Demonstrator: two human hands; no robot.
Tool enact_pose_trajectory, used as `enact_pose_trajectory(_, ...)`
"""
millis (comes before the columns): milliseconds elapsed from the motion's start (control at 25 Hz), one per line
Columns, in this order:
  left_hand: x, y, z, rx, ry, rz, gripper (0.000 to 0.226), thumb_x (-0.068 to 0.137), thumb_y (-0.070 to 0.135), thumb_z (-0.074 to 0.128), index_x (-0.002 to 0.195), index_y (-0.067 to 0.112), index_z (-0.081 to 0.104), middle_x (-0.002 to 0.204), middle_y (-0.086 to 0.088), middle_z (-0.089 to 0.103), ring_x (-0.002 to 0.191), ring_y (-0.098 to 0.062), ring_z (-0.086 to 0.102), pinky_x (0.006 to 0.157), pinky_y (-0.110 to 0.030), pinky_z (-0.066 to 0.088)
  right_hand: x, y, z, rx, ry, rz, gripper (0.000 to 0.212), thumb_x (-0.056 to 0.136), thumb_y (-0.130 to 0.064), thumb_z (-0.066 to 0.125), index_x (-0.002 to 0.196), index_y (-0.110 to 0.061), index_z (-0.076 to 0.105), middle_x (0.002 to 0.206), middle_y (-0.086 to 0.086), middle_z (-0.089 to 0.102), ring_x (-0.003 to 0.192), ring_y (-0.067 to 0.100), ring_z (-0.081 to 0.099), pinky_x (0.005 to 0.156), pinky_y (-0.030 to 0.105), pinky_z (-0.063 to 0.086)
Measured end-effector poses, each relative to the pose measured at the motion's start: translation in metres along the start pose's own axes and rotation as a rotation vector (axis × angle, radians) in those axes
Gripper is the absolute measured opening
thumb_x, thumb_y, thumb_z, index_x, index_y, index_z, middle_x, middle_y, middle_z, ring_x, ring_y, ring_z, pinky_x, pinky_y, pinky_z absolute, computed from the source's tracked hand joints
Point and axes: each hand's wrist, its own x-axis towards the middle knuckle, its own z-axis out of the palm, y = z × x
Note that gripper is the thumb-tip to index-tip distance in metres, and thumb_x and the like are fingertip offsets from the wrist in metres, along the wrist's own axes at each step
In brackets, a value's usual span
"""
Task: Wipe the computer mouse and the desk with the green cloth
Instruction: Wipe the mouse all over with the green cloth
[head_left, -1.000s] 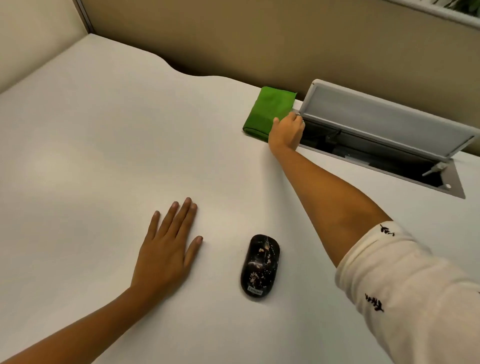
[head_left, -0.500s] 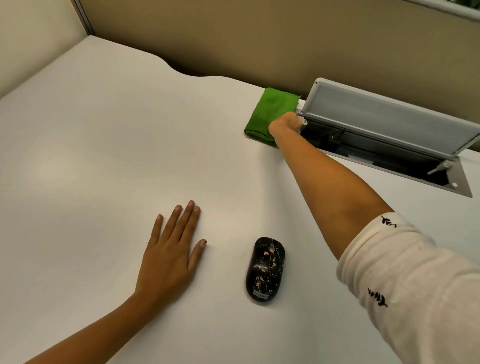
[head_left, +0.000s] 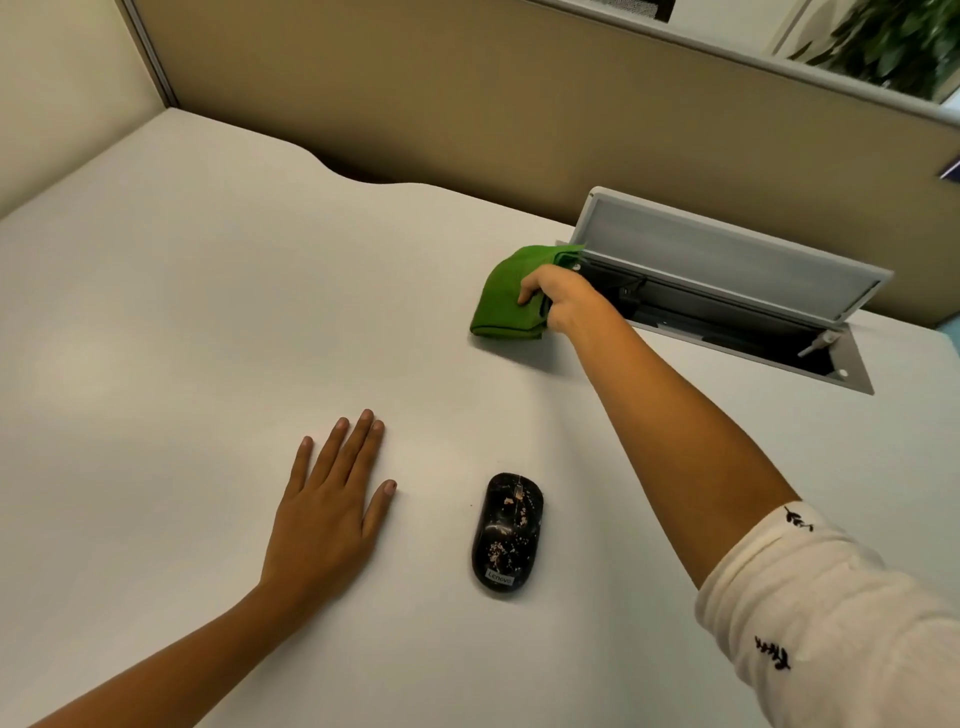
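On white counter (head_left: 156, 322): black speckled computer mouse (head_left: 507, 531), near edge. Left hand (head_left: 330, 512) flat, fingers spread, beside it. Right hand (head_left: 563, 296) clamped on folded green cloth (head_left: 501, 299), beside open cable hatch (head_left: 727, 291).

Grey hinged cable-hatch lid (head_left: 727, 270) at rear right, propped open, tilted back toward partition. Dark recessed cable tray (head_left: 717, 322) beneath lid, framed by metal bezel (head_left: 852, 371); small support strut (head_left: 821, 344) at right end. Tan partition panel (head_left: 467, 104) behind, topped by grey rail (head_left: 779, 57). Blurred green plant foliage (head_left: 893, 41) beyond partition, upper right. Cream side panel (head_left: 62, 78) at left.
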Motion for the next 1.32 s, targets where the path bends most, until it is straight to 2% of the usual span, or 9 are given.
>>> enact_pose_trajectory(120,0.000,0.000,0.001,-0.001,0.009,-0.002,0.062,0.098,0.049,0.014,0.153,0.023,0.007,0.161,0.008,0.007,0.148,-0.011,0.003,0.121,-0.039,0.003,-0.022,0.016,-0.016,0.253,-0.054,0.041,0.028,0.077,0.018,0.048,0.084,-0.005,0.064,0.113,0.019,0.066,0.099,0.038,0.063,0.079,0.045,0.054)
enact_pose_trajectory(240,-0.001,0.000,0.000,-0.012,0.014,-0.003,0.062,0.097,0.050,0.013,0.153,0.023,0.007,0.160,0.009,0.006,0.148,-0.010,0.002,0.121,-0.038,0.002,-0.042,0.032,-0.031,0.401,-0.073,0.005,0.009,0.089,-0.002,0.060,0.096,-0.007,0.063,0.119,0.018,0.065,0.111,0.036,0.061,0.082,0.048,0.052)
enact_pose_trajectory(320,-0.001,0.001,-0.001,-0.028,0.016,-0.004,0.063,0.096,0.051,0.011,0.153,0.023,0.007,0.160,0.010,0.006,0.148,-0.009,0.000,0.121,-0.038,0.001,-0.055,0.044,-0.039,0.450,-0.046,-0.023,0.026,0.093,-0.026,0.059,0.113,-0.009,0.060,0.120,0.015,0.064,0.112,0.034,0.060,0.087,0.048,0.051)
enact_pose_trajectory(520,-0.002,0.003,-0.004,-0.065,0.015,0.005,0.066,0.094,0.052,0.006,0.153,0.022,0.004,0.160,0.009,0.003,0.147,-0.009,-0.003,0.122,-0.039,0.001,-0.096,0.076,-0.064,-0.017,0.189,-0.334,0.044,0.094,-0.023,0.058,0.136,-0.016,0.046,0.132,0.009,0.057,0.118,0.029,0.055,0.097,0.044,0.048)
enact_pose_trajectory(640,-0.004,0.004,-0.006,-0.086,0.016,0.016,0.069,0.092,0.053,0.004,0.152,0.019,0.007,0.160,0.007,0.006,0.147,-0.011,-0.001,0.122,-0.040,0.001,-0.130,0.096,-0.074,-0.401,0.401,-0.511,0.044,0.094,-0.026,0.058,0.135,-0.015,0.048,0.131,0.009,0.059,0.116,0.030,0.056,0.095,0.042,0.048)
enact_pose_trajectory(760,-0.004,0.004,-0.008,-0.084,0.001,0.016,0.073,0.089,0.054,-0.001,0.152,0.019,0.007,0.160,0.006,0.006,0.148,-0.013,-0.001,0.122,-0.041,0.001,-0.154,0.120,-0.078,-0.590,0.524,-0.573,0.040,0.093,-0.028,0.058,0.131,-0.014,0.053,0.122,0.010,0.063,0.107,0.029,0.060,0.089,0.040,0.051)
enact_pose_trajectory(920,-0.009,0.009,-0.012,-0.157,-0.053,0.036,0.070,0.092,0.057,0.008,0.153,0.024,0.004,0.160,0.009,0.009,0.148,-0.011,-0.002,0.120,-0.044,-0.006,-0.182,0.154,-0.081,-0.748,0.589,-0.604,0.038,0.093,-0.027,0.057,0.128,-0.012,0.056,0.110,0.012,0.064,0.093,0.025,0.063,0.076,0.031,0.051)
enact_pose_trajectory(1080,-0.018,0.030,-0.011,-0.275,-0.118,0.173,0.068,0.093,0.062,0.022,0.152,0.031,0.006,0.159,0.013,0.015,0.147,-0.006,0.003,0.118,-0.046,-0.011,-0.201,0.182,-0.072,-0.939,0.624,-0.641,0.036,0.093,-0.019,0.058,0.129,-0.015,0.056,0.096,0.009,0.057,0.071,0.016,0.049,0.059,0.025,0.042)
enact_pose_trajectory(1320,-0.016,0.053,-0.001,-0.254,-0.106,0.341,0.087,0.081,0.078,0.025,0.152,0.031,0.010,0.156,0.015,0.015,0.145,-0.006,0.007,0.117,-0.051,-0.012,-0.221,0.205,-0.044,-1.070,0.536,-0.719,0.049,0.080,-0.011,0.074,0.127,-0.014,0.060,0.097,0.012,0.058,0.075,0.025,0.060,0.056,0.030,0.048)
